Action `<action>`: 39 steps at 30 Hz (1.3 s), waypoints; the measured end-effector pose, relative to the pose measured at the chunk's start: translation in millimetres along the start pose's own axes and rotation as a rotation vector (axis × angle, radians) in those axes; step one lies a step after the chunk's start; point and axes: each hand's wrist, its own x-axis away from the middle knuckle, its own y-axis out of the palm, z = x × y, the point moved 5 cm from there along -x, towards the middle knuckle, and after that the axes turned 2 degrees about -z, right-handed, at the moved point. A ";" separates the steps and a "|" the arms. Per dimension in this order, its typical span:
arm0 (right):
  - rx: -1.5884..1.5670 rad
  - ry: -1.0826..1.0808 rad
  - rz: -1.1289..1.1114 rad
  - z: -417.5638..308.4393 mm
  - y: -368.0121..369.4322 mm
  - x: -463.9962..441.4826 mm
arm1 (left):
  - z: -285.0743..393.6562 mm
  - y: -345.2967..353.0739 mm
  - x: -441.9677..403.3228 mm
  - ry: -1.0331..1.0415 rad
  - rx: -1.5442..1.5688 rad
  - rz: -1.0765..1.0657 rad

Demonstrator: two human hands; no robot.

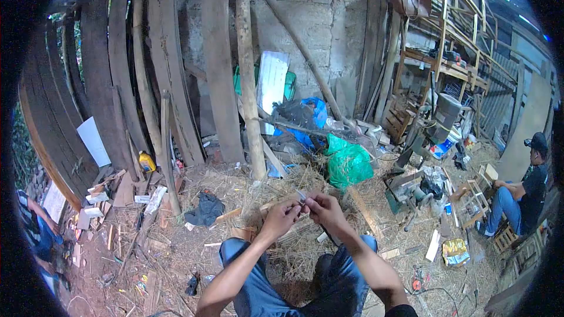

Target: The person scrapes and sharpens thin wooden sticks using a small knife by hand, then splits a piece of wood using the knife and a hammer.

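Observation:
Above my knees, my left hand (283, 216) and my right hand (325, 209) meet with fingertips nearly touching. Both are closed in a pinch around a small, thin, pale piece (302, 195) that pokes up between the fingers. Its kind is too small to tell, and most of it is hidden by the fingers. Below the hands are my legs in blue jeans (252, 279), with straw and wood scraps on the ground between and in front of them.
A green plastic bag (348, 164) lies ahead, near a wooden pole (247, 76). Dark cloth (205, 208) and a yellow jug (147, 162) are on the left. A seated person (523, 185) is at right beside a wooden frame (472, 204); another person (40, 229) is at far left.

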 end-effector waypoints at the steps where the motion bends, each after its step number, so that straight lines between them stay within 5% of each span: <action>1: -0.032 -0.019 -0.009 -5.0 2.2 4.1 | 4.4 1.4 5.6 0.004 -0.003 -0.001; 5: 0.001 0.128 -0.037 -19.5 -18.4 9.6 | 19.6 2.9 23.0 0.053 -0.165 0.047; 8: 0.023 0.061 0.189 -28.9 -58.0 4.3 | 27.0 -1.8 31.4 0.273 -0.299 0.114; 10: -0.045 0.000 0.210 -19.6 -88.1 -8.7 | 19.8 -2.5 34.3 0.062 -0.238 -0.034; 13: -0.121 0.023 0.122 -24.9 -67.8 1.0 | 24.8 0.4 27.9 0.007 -0.190 -0.016; 17: -0.099 0.093 -0.040 6.9 -16.4 10.7 | 26.4 10.0 14.8 0.023 -0.220 0.055; 19: -0.052 0.069 -0.025 2.3 -21.1 8.7 | 29.6 9.1 16.9 0.216 -0.255 0.173; 23: 0.006 0.126 -0.078 0.7 -32.9 -4.6 | 35.3 4.6 19.6 0.194 -0.278 0.163; 27: -0.068 -0.074 0.278 -1.5 -90.9 -28.7 | 28.4 -5.0 29.8 0.120 -0.295 0.064; 30: -0.189 0.100 0.214 -5.0 -116.7 -29.0 | 18.6 -8.7 35.8 0.097 -0.255 0.024; 33: -0.215 0.035 0.162 -16.7 -91.7 -20.4 | 9.4 -4.8 28.7 0.031 -0.183 0.009; 36: 0.122 0.119 0.180 -24.5 -40.4 -1.7 | 14.8 4.1 14.3 0.023 -0.172 0.065; 39: -0.075 0.045 0.043 11.9 -6.5 1.5 | 16.3 6.9 6.6 0.052 -0.224 0.132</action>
